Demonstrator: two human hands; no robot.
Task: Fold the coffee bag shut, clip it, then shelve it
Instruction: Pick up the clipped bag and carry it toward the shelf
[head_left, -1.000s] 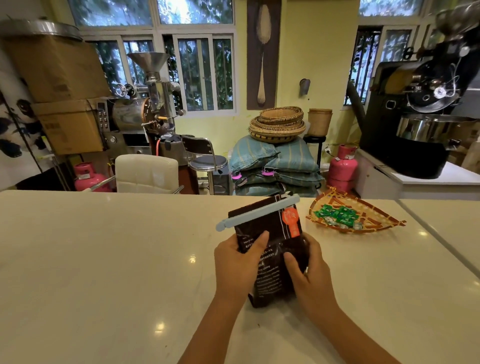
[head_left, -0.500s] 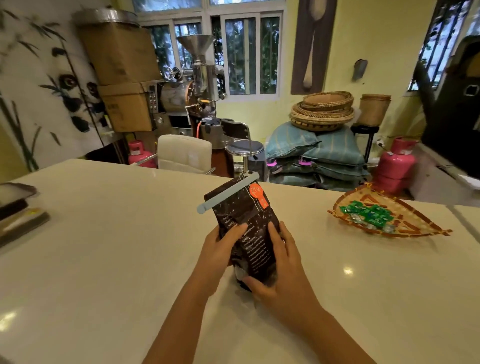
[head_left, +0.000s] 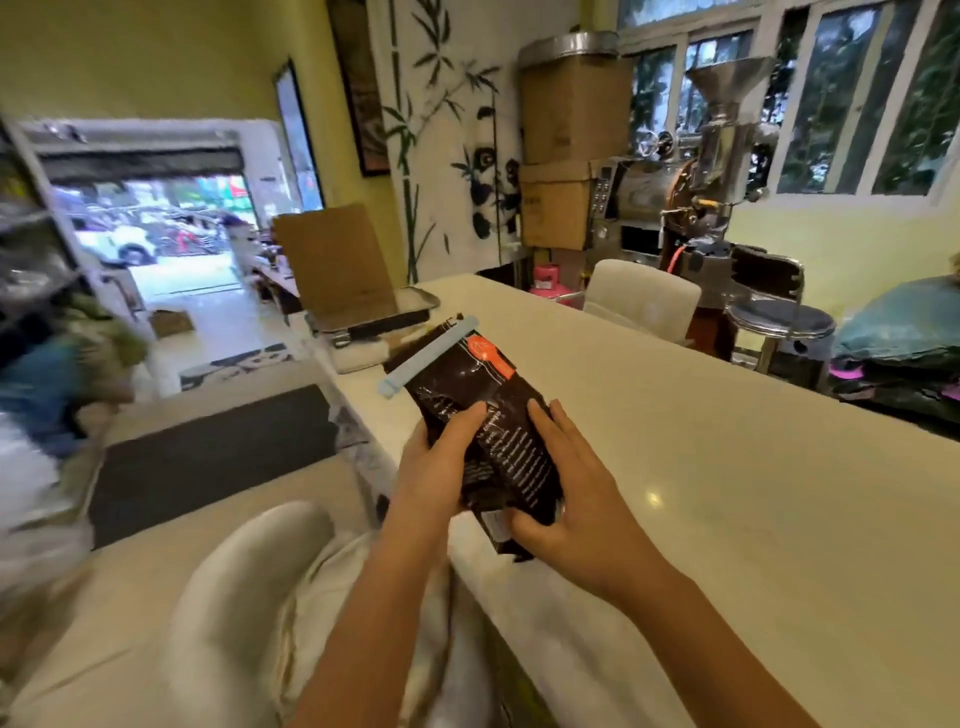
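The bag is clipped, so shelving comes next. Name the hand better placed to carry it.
Right, probably. The right hand cups the coffee bag from beneath at its bottom end, bearing its weight; the left hand only grips one side. The clip is on.

We see a long pale glossy stone counter (head_left: 753, 467), a flat brown cardboard sheet (head_left: 335, 260) standing on a metal tray (head_left: 415, 304) at its far end, a steel coffee roaster (head_left: 691, 171) with stacked cardboard boxes (head_left: 566, 156) beside it, a white chair (head_left: 641, 304) and a dark floor mat (head_left: 208, 457).
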